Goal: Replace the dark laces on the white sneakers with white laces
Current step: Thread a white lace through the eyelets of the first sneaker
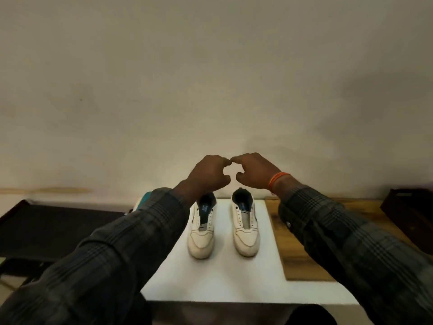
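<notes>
Two white sneakers (pixel 223 227) are seen side by side on the white mat (pixel 234 277) on the table (pixel 302 254), toes toward the person, eyelets unlaced. Left hand (pixel 207 174) and right hand (pixel 254 171) are raised above the heels, fingers curled, index tips almost touching; no lace can be made out. Each sneaker lies below its own hand.

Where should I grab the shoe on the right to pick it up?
Probably by its heel collar. The right sneaker stands upright on the white mat, toe toward the person, with no laces in its eyelets and its dark opening gaping. Come from above with the right hand, thumb inside the opening, fingers behind the heel.
</notes>
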